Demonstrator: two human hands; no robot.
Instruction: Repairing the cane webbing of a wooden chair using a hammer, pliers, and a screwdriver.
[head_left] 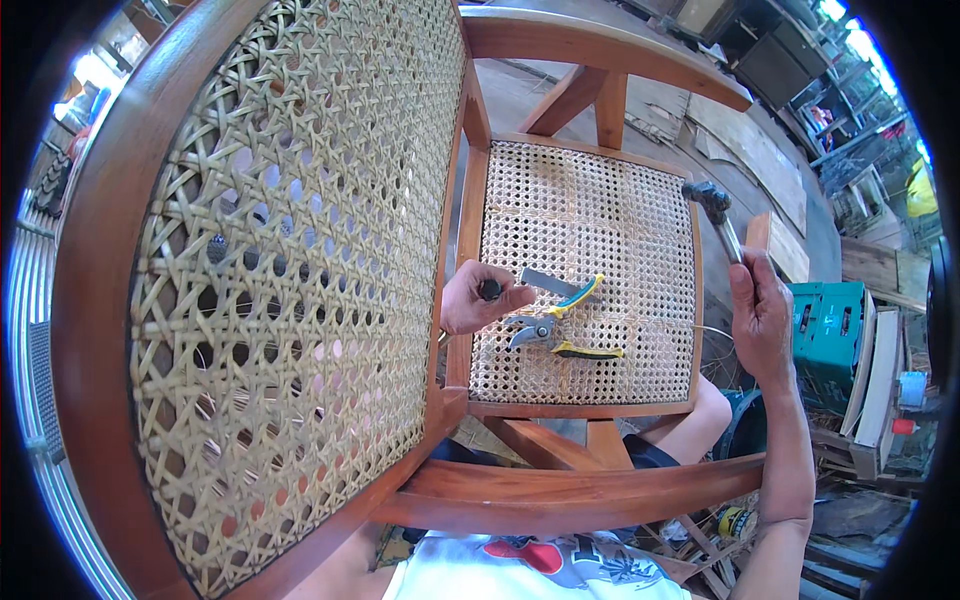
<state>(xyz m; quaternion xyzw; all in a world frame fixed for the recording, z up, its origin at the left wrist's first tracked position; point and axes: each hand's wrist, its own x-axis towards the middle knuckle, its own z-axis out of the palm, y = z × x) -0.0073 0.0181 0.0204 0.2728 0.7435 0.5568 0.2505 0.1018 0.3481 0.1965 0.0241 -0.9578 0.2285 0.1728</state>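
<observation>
A wooden chair with a woven cane backrest (pixel 280 260) and cane seat (pixel 590 210) lies close before me. My left hand (pixel 477 298) is beside the backrest frame's inner edge, fingers wrapped round a dark rod-shaped tool (pixel 490 289) seen end-on. My right hand (pixel 760 300) grips a hammer (pixel 715 203) by its handle, its head raised at the seat's right edge. On the seat lie yellow-handled pruning shears (pixel 545 330) and a flat metal blade (pixel 543 281), near my left hand.
A green plastic crate (pixel 825 335) stands right of the chair among wooden boards (pixel 760 170). A cluttered shelf (pixel 850 140) is at the upper right. The chair's lower armrest (pixel 570 490) crosses in front of my body, and my bent knee (pixel 700 420) shows below the seat.
</observation>
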